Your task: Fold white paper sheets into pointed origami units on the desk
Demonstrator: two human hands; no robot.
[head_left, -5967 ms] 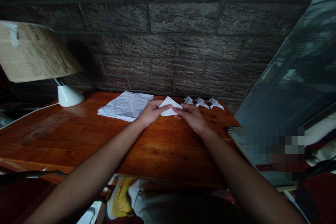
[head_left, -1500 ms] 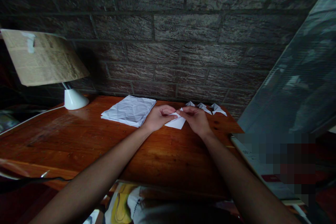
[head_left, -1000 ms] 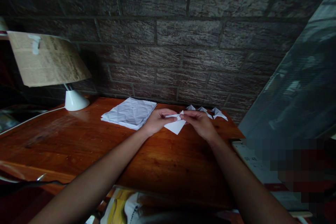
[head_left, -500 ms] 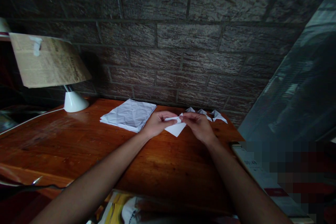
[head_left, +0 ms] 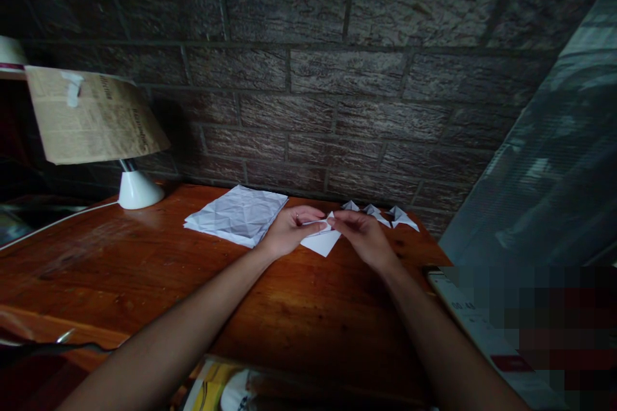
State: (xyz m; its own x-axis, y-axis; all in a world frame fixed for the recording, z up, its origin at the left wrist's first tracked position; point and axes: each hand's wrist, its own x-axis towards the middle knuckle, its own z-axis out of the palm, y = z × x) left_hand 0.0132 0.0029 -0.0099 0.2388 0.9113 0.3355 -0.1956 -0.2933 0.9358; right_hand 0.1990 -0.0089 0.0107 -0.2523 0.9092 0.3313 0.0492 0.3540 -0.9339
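Observation:
A small piece of folded white paper [head_left: 322,244] is between my two hands, just above the wooden table, one corner pointing toward me. My left hand [head_left: 288,231] pinches its left side between thumb and fingers. On the other side my right hand [head_left: 362,234] grips the upper right part, where a small peak of paper stands up. The fingers hide some of the folds. Left of my left hand lies a stack of creased white sheets [head_left: 241,212]. Behind my right hand sit several folded paper pieces [head_left: 401,218] with pointed tips.
The wooden table [head_left: 193,282] runs along a dark brick wall [head_left: 289,109]. A lamp [head_left: 141,189] with a newspaper shade stands at the left, its white cord trailing off. At the lower right is a phone-like device [head_left: 463,302], partly blurred. A translucent sheet [head_left: 544,160] hangs on the right.
The view has tipped slightly, so everything sits a little lower. My fingers have shifted slightly on the folded paper, and its raised tip stands more upright between them.

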